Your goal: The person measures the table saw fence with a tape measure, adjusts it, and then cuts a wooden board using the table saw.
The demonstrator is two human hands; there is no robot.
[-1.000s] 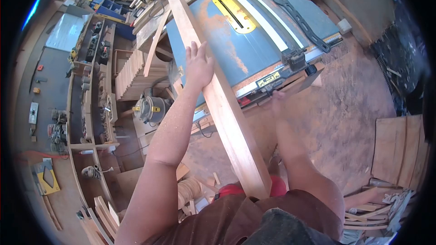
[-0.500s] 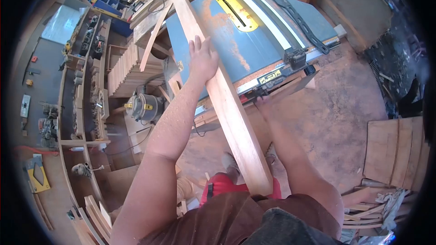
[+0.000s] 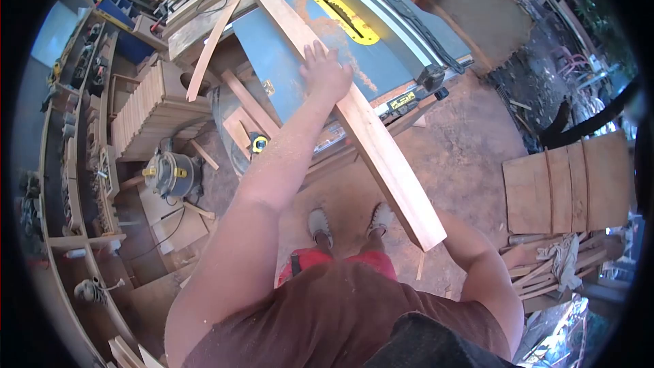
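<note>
A long wooden beam [image 3: 381,143] lies slantwise over the left part of the blue-grey saw table [image 3: 272,61], its near end sticking out past the front edge. My left hand [image 3: 328,76] rests on top of the beam near that edge, fingers spread. My right forearm runs behind the beam's near end, and the beam hides my right hand. Right of the beam, a yellow insert [image 3: 361,33] with a dark toothed slot is set in the table, beside a long fence [image 3: 381,17].
A tape measure [image 3: 258,142] lies on wood pieces left of the table. Stacked slats [image 3: 139,119], a canister vacuum [image 3: 174,174] and shelves with tools stand further left. Boards [image 3: 565,191] lean at the right, above scrap wood and a cloth [image 3: 562,262].
The beam's near end has moved away from my waist, toward the right. My right hand has left the saw's front rail and gone behind the beam. The camera view has shifted.
</note>
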